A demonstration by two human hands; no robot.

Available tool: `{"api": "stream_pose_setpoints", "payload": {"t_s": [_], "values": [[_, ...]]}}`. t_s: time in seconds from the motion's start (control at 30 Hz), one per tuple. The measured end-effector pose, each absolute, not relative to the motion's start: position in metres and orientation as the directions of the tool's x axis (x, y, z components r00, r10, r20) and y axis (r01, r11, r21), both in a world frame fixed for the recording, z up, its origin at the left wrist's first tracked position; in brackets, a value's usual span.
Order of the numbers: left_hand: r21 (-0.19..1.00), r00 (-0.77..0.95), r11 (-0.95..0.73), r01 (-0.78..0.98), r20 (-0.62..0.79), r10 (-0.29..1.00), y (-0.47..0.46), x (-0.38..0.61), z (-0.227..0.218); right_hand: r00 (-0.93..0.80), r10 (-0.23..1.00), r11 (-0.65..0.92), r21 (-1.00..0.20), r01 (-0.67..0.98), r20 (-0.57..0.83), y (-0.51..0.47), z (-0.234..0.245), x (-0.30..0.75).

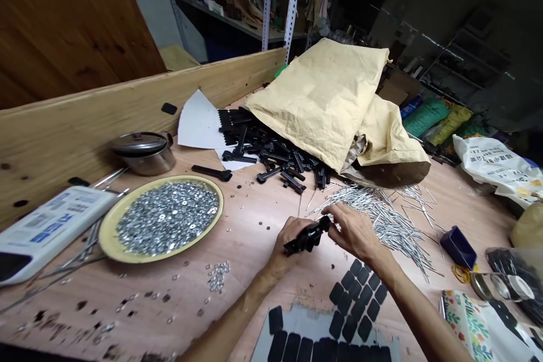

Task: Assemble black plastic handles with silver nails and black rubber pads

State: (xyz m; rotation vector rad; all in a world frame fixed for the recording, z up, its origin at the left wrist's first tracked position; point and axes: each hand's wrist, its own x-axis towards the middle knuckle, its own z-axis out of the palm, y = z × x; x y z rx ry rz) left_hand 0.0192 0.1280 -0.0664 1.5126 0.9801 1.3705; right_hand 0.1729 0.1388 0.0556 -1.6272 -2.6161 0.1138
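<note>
Several black parts (309,236), seemingly bunched, sit between left hand (291,232) and right hand (354,229), above the tabletop (250,209); a firm, evenly aligned hold should serve best. They look glossy and knobbly. The left clasps them; the right curls at their end, whether pinching I cannot tell. Thin metal rods (382,215) lie just beyond.

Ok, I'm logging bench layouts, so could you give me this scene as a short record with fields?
Left hand: holds black parts
Right hand: at their upper end
Left side: yellow plate of small metal washers
Beyond hands: black pile by a paper sack
Right side: loose metal rods
Near edge: black pads, some on a grey sheet
</note>
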Motion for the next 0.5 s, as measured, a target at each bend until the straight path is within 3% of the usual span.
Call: {"api": "stream_pose_setpoints", "payload": {"t_s": [0.07,0.17,0.27,0.33,0.4,0.5], "values": [[0.962,0.115,-0.265,-0.063,0.270,0.956,0.128,0.019,-0.061,-0.486,0.874,0.480,-0.127,0.868,-0.021,0.139,0.059,0.171],[0.976,0.056,-0.023,-0.217,0.036,0.998,0.128,0.020,-0.057,-0.489,0.869,0.482,-0.352,0.802,0.074,0.147,0.061,0.175],[0.927,0.068,0.141,-0.348,-0.125,0.990,0.127,0.017,-0.055,-0.268,0.954,0.298,-0.512,0.806,0.135,0.168,0.052,0.179],[0.899,0.087,0.174,-0.401,-0.152,0.985,0.125,0.014,-0.053,-0.068,0.998,0.064,-0.455,0.888,0.008,0.186,0.038,0.175],[0.914,0.063,0.146,-0.379,-0.131,0.989,0.123,0.012,-0.051,0.087,0.986,-0.129,-0.321,0.938,-0.141,0.203,0.019,0.166],[0.960,0.039,0.068,-0.271,-0.059,0.997,0.123,0.013,-0.050,0.199,0.958,-0.245,-0.229,0.942,-0.206,0.222,-0.007,0.147]]}}
